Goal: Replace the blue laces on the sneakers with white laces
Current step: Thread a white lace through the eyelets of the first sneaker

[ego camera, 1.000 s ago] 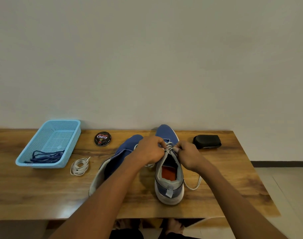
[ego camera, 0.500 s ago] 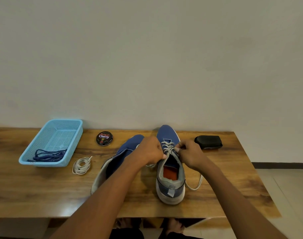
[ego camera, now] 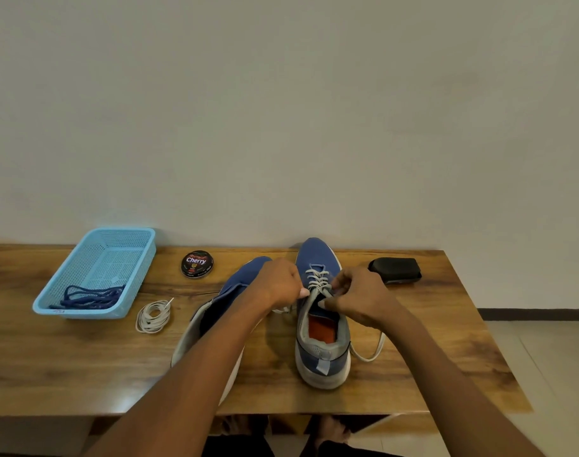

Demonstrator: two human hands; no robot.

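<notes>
Left grip: pinching white lace at the shoe's left eyelets.
Right grip: pinching the lace at its right side.
Shoe: upright on the desk, between both grips.

A home room: wooden desk against a plain wall, tiled floor, shoe-polish tin.

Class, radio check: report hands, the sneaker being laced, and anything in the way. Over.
Both hands, left hand, right hand, pinching white lace on right sneaker. Lacing partway up. Nothing in the way.
</notes>
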